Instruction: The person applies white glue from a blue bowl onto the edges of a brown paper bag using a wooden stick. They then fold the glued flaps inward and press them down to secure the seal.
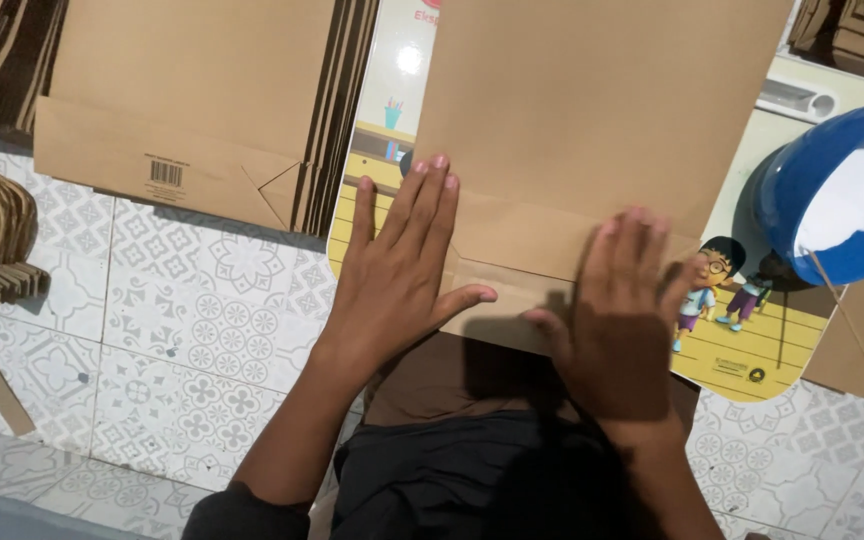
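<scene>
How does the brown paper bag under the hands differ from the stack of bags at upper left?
The paper bag is single and pressed by both hands on the cartoon-printed board; the stack holds many bags, untouched, on the tiled floor. Both are flat brown paper.

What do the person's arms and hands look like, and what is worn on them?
Both hands are bare: the left hand and the right hand have no gloves, rings or watch that I can see. The forearms are bare too. A dark sleeve covers the left upper arm, ending near the elbow. The right arm's sleeve is out of view.
</scene>
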